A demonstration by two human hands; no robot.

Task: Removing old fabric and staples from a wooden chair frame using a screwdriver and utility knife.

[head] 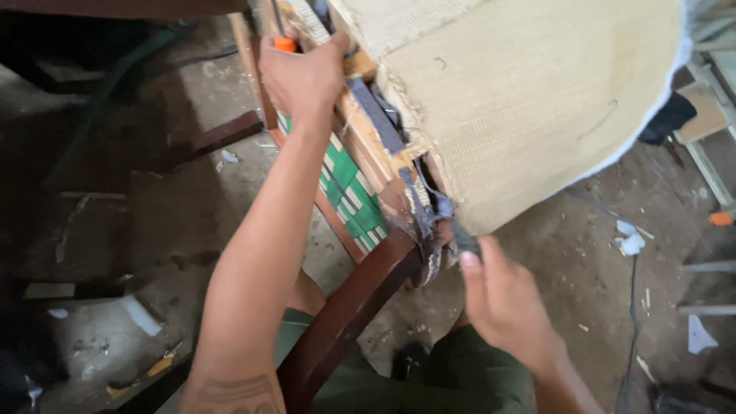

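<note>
head view, upturned chair (529, 107), frayed beige upholstery, torn grey strip (464, 238) pinched

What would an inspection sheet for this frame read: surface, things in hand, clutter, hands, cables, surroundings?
Surface: dusty concrete floor with grit.
Job's things: overturned chair with dark wooden leg, beige woven upholstery, green-and-white webbing, and a frayed grey fabric strip along the frame edge.
Clutter: white scraps, wood offcuts, a yellow chip.
Hands: left hand grips an orange-handled tool against the frame; right hand pinches the grey strip's end.
Cables: dark cord on the floor at right.
Surroundings: white frame pieces at right; the person's green shorts below.
</note>
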